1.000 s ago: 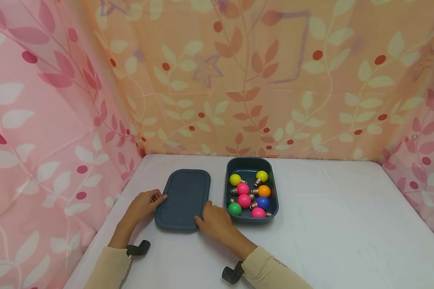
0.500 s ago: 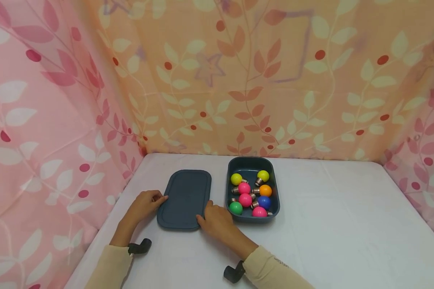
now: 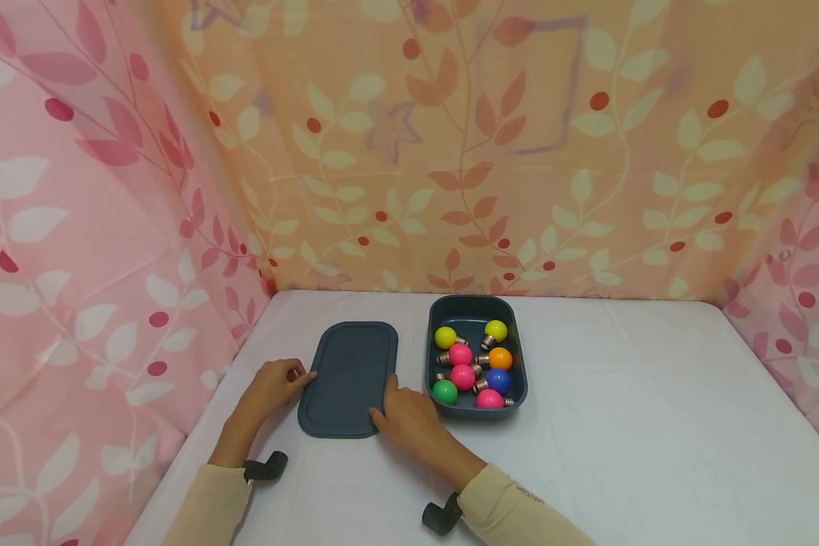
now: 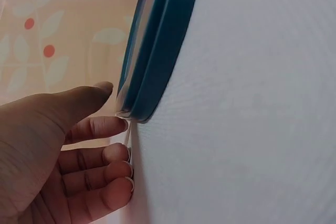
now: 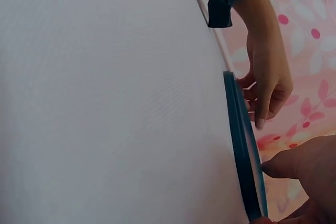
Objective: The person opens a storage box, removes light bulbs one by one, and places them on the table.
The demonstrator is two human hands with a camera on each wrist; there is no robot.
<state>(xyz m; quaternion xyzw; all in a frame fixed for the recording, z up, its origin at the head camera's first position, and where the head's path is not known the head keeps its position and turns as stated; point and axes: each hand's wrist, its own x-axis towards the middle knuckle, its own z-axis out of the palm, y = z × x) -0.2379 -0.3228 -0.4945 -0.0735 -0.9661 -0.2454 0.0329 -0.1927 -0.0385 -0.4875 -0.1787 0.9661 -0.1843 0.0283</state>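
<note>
A dark blue-grey rectangular lid [image 3: 349, 379] with rounded corners lies on the white table. My left hand [image 3: 271, 390] is at its left edge, the thumb reaching to the rim. In the left wrist view, the loosely bent fingers [image 4: 100, 174] rest by the tabletop, with the index fingertip close to the lid's rim. My right hand [image 3: 409, 417] pinches the lower right edge, its thumb [image 5: 281, 165] on the upper rim and a fingertip at the outer side. Right of the lid stands a matching box [image 3: 460, 309] holding several coloured light bulbs [image 3: 462, 377].
White cloth covers the table [image 3: 628, 409]. An orange floral curtain [image 3: 560, 197] hangs behind it, and a pink floral one [image 3: 109, 227] runs along the left. The box stands close beside my right hand.
The lid's lower left end has shifted slightly to the right, and the lid sits a little straighter. Both hands stay at its edges; the box and bulbs keep their places.
</note>
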